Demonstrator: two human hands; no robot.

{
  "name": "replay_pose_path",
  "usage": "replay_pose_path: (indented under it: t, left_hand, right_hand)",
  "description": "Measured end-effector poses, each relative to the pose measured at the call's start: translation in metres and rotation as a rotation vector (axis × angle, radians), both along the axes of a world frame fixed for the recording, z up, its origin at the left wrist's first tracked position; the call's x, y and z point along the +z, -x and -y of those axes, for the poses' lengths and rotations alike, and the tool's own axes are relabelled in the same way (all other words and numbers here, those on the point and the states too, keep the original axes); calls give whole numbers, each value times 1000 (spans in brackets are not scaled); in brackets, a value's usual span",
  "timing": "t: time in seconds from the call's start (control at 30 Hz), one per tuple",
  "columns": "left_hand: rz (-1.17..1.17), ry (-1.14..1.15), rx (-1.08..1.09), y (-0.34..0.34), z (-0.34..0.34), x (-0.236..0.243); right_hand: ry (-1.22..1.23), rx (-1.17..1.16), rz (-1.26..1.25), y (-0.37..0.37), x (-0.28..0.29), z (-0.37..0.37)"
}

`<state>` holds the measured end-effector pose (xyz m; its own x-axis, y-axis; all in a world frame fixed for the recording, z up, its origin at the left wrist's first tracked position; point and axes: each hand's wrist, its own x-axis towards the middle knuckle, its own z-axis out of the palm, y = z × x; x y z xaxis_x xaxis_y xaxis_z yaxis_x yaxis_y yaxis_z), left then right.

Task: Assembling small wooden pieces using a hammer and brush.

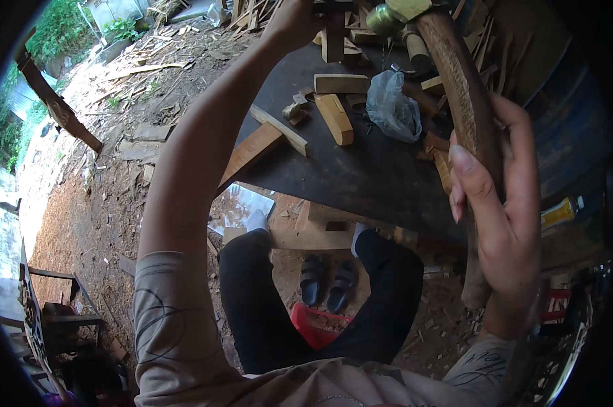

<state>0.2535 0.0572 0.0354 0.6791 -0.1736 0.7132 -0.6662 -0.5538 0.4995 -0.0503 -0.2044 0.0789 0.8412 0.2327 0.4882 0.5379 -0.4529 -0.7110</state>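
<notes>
My right hand is wrapped round the rough wooden handle of a hammer. The hammer is raised close to me, its yellowish metal head at the top of the view. At the far end of my outstretched left arm, my left hand is closed at the upper edge of the view, on a wooden piece standing on the dark worktable. Part of that hand and the top of the piece are cut off. Nearer to me lie two wooden blocks and a crumpled clear plastic bag.
Boards jut over the table's left edge. A bottle of yellow liquid lies at the right. Below are a red plastic seat, a pair of sandals and a wooden bar under my feet. Wood scraps litter the ground at left.
</notes>
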Motion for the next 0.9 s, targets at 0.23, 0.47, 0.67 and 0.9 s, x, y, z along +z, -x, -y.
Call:
replay_pose_path:
  t: [0.23, 0.47, 0.67, 0.9]
  left_hand:
    - [12, 0, -127, -59, 16, -47]
    - [167, 100, -241, -52, 22, -70]
    - [-24, 97, -104, -63, 18, -74]
    - [141, 151, -60, -79, 24, -79]
  right_hand:
    - [-65, 38, -165, -32, -16, -15]
    - [-53, 74, -332, -65, -14, -38]
    - [-452, 355, 8, -85, -21, -67]
    - [-243, 82, -373, -123, -18, -82]
